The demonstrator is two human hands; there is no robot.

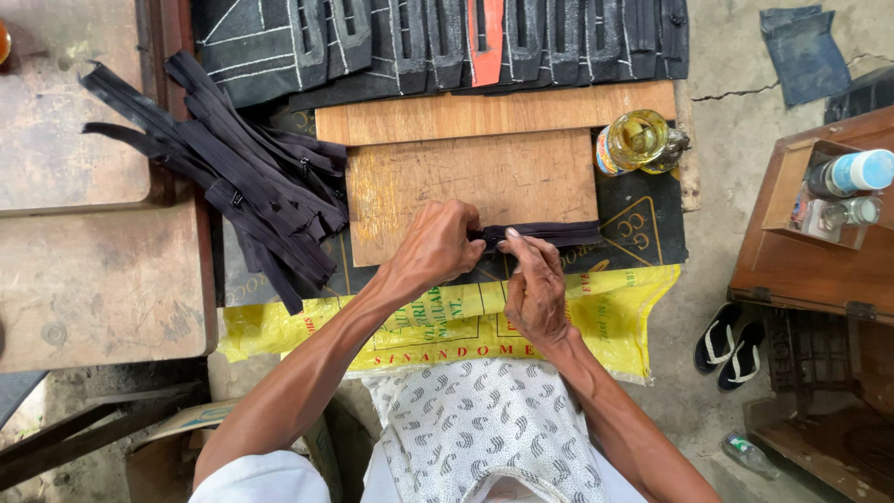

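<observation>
Pinching a black zipper (549,233), both hands (484,265) above a yellow sack (615,307).

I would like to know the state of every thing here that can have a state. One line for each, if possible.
left hand: closed on one end of the black zipper
right hand: fingertips pinching the zipper
black zipper: lying flat on the wooden board, held by both hands
pile of zippers: loose, untouched
oil bottle: lying on its side
sandals: off, on the floor

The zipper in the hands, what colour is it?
Black zipper, seen in the head view.
</observation>
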